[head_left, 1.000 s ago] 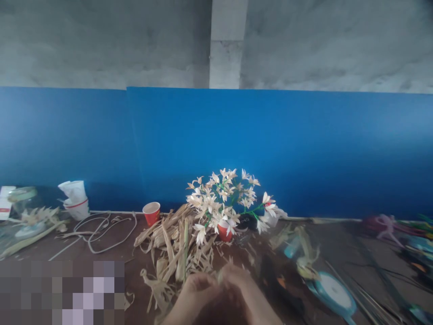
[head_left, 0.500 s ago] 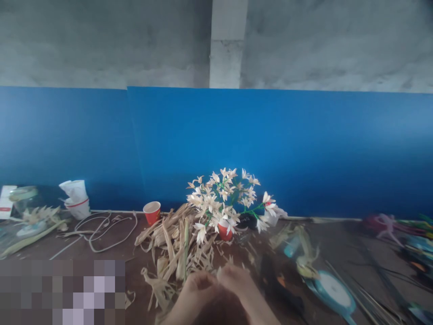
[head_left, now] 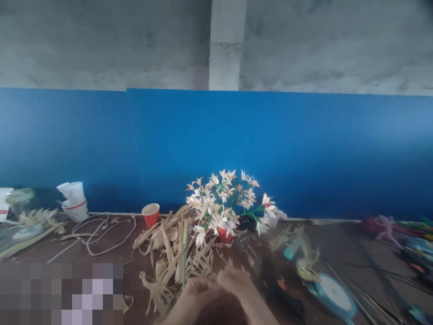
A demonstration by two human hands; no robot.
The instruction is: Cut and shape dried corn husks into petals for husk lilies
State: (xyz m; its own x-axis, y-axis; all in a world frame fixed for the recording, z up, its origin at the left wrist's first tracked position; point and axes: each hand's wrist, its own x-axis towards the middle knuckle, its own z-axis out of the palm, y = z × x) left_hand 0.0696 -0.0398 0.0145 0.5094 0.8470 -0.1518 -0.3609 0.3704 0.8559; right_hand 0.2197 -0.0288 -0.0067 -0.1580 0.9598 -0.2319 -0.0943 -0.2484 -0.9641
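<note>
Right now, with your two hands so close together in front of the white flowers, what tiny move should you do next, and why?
I'd probably ease the right hand slightly away from the left hand. Their fingertips meet, and blur and curled fingers hide whatever may be between them. The dry husks lie close by the left hand, so moving the right seems safer.

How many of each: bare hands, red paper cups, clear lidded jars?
Bare hands: 2 (left hand, right hand)
Red paper cups: 2 (one by the husks, one under the white flowers)
Clear lidded jar: 1
Total: 5
Blurred red item, far right: unclear, not counted.
</note>
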